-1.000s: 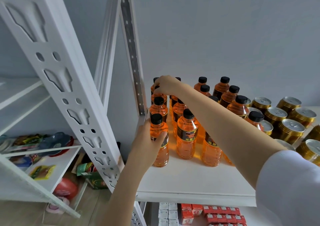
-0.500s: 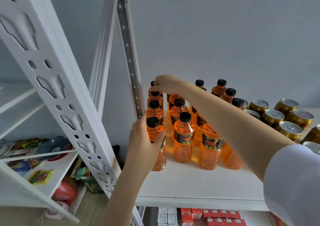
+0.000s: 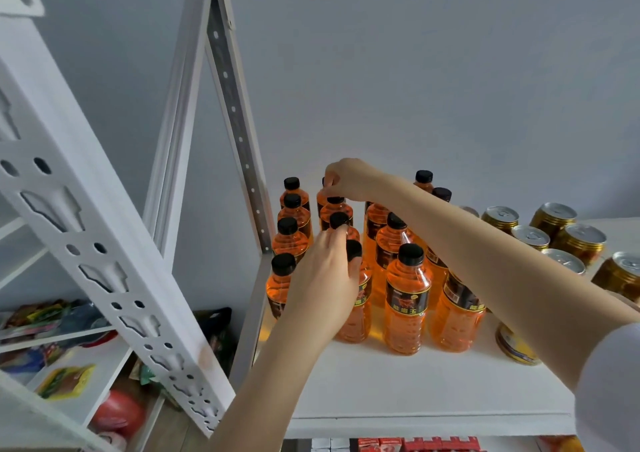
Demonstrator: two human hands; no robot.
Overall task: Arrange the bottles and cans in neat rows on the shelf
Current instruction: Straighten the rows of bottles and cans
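Left hand (image 3: 325, 278) fingers curled; right hand (image 3: 349, 177) pinching, arm outstretched.

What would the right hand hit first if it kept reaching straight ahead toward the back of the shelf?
Probably the pale grey wall behind the shelf: the right hand is already pinching a rearmost orange bottle, though depth is unclear.

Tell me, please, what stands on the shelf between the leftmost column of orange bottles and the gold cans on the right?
In the head view, more orange bottles stand between the leftmost column and the gold cans, and the right forearm crosses above them.
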